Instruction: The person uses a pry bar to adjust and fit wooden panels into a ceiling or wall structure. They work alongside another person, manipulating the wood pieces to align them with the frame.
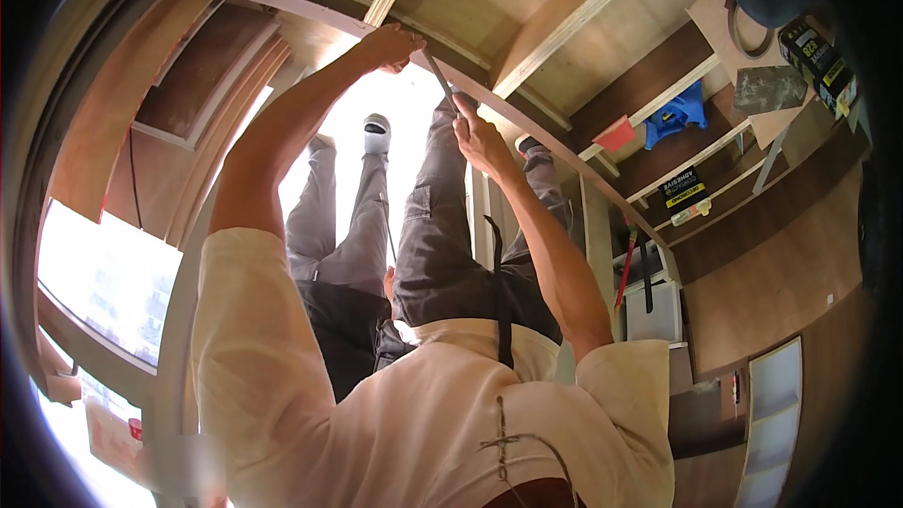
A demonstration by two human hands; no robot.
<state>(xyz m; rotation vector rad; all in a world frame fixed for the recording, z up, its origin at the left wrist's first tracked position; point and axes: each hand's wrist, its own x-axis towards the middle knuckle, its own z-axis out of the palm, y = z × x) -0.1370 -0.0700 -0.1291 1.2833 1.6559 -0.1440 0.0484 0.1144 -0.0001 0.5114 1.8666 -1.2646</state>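
Note:
Out in front of my body, my right hand (482,139) is closed around a thin, long grey tool (438,75), whose exact kind I cannot make out. The tool slants up and left to the pinkish-brown front edge (527,116) of a wooden frame. Just left of its far end, my left hand (395,47) is at the same edge with its fingers curled together. Whatever those fingers may hold is hidden. Pale wooden battens (583,21) cross the frame's brown panels beyond both hands.
Among the battens at right lie a blue cloth-like item (675,117), a red piece (614,134) and a black-and-yellow box (684,190). Farther right are a dark tin (815,61), a grey plate (771,89) and a coiled strip (750,26). Another person's grey-trousered legs (353,202) are at left.

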